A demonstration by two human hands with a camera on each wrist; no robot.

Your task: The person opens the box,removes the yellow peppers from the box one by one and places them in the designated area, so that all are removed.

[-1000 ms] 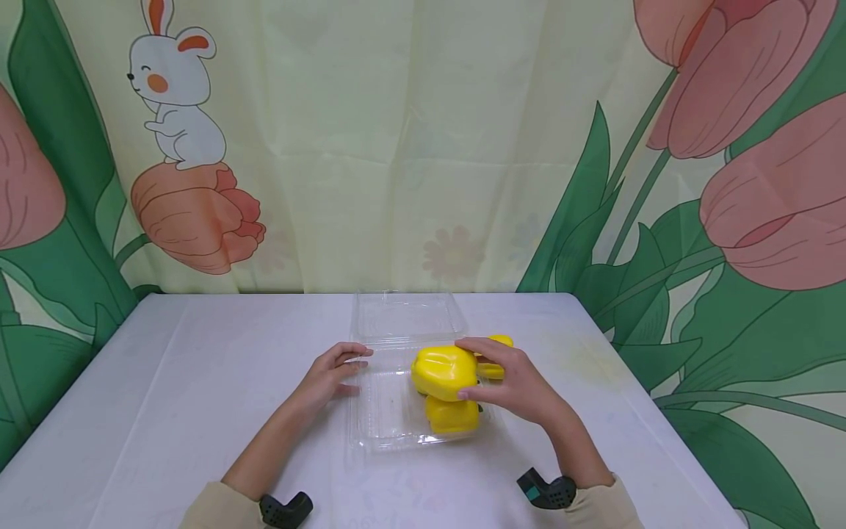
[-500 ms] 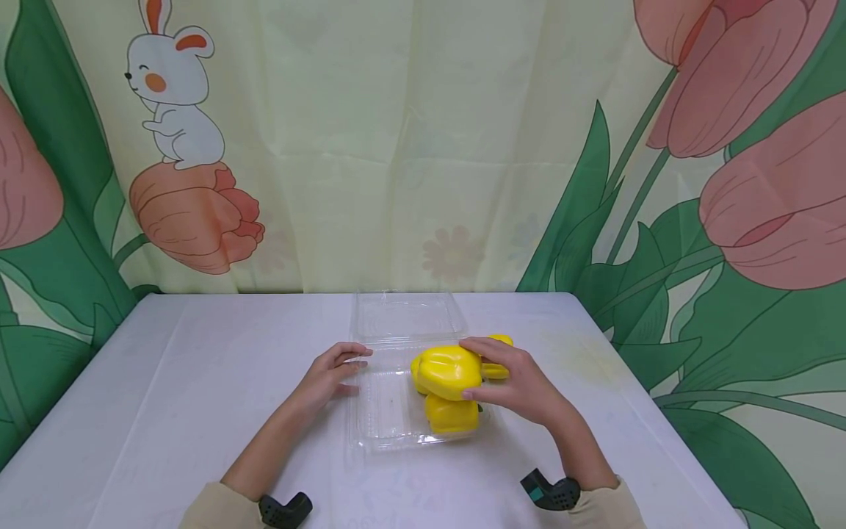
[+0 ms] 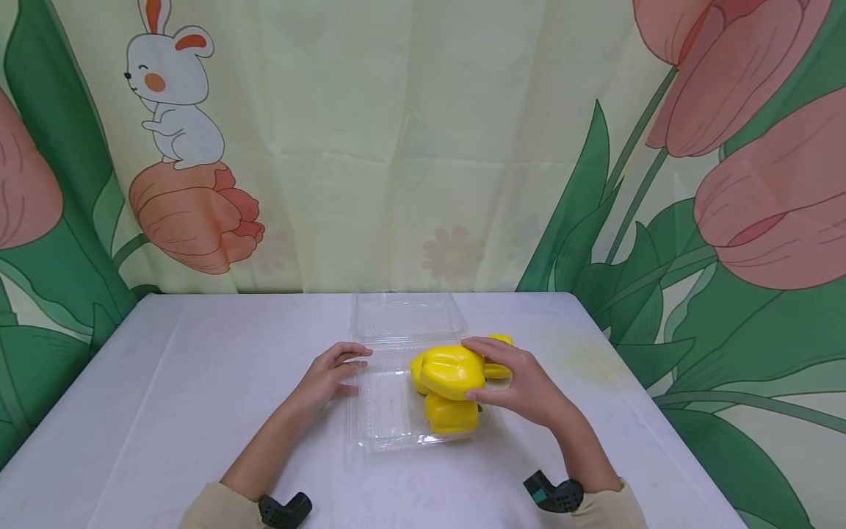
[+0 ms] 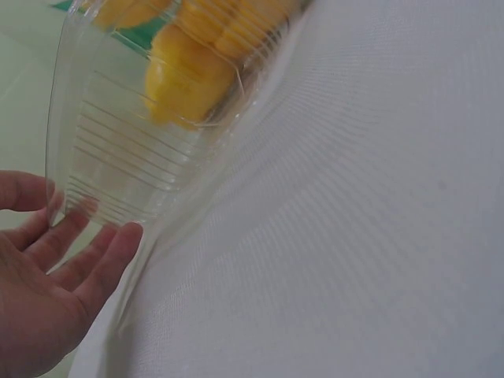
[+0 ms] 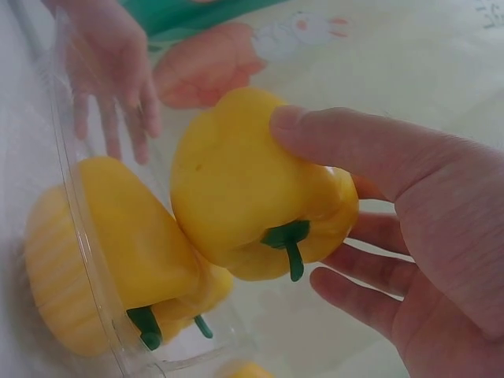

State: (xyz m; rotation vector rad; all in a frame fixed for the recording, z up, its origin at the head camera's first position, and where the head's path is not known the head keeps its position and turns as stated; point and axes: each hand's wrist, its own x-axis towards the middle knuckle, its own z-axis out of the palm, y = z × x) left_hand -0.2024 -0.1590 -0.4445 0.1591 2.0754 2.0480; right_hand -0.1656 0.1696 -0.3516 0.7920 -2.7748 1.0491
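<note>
A yellow bell pepper (image 3: 452, 372) with a green stem is held by my right hand (image 3: 509, 375), thumb on the near side and fingers on the far side. It overlaps other yellow peppers inside a clear plastic clamshell box (image 3: 383, 419). One of those, the front pepper (image 3: 452, 415), lies at the box's near right. Another pepper (image 5: 130, 236) shows behind the box wall in the right wrist view. My left hand (image 3: 333, 375) has its fingers spread at the box's left wall; in the left wrist view the fingertips (image 4: 130, 234) are right at that wall.
The box's lid (image 3: 410, 317) lies opened back toward the far table edge. More yellow peppers (image 3: 499, 371) show beyond my right hand, partly hidden by it. A white cloth covers the table (image 3: 218, 367), and a printed curtain (image 3: 344, 147) hangs behind it.
My right hand has shifted slightly to the right with the held pepper, showing more of the pepper behind it. The left hand stays in place at the box wall.
</note>
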